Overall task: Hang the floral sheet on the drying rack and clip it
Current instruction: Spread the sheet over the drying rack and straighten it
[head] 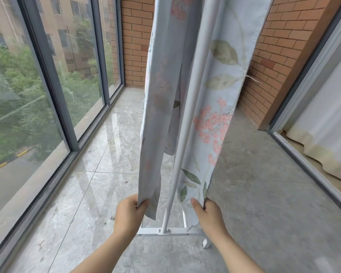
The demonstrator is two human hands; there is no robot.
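Nearest, the left hand (129, 212) pinches the lower corner of the sheet (218, 115) on its left fall. The right hand (209, 215) pinches the bottom edge of the right fall, thumb on the printed face. The two falls hang either side of the white pole of the rack (189, 115), whose foot bar stands on the floor (98, 154) between the wrists. The frame cuts off the rack's top and how the sheet lies over it. Beyond are windows (47, 85) and a brick wall (136, 46).
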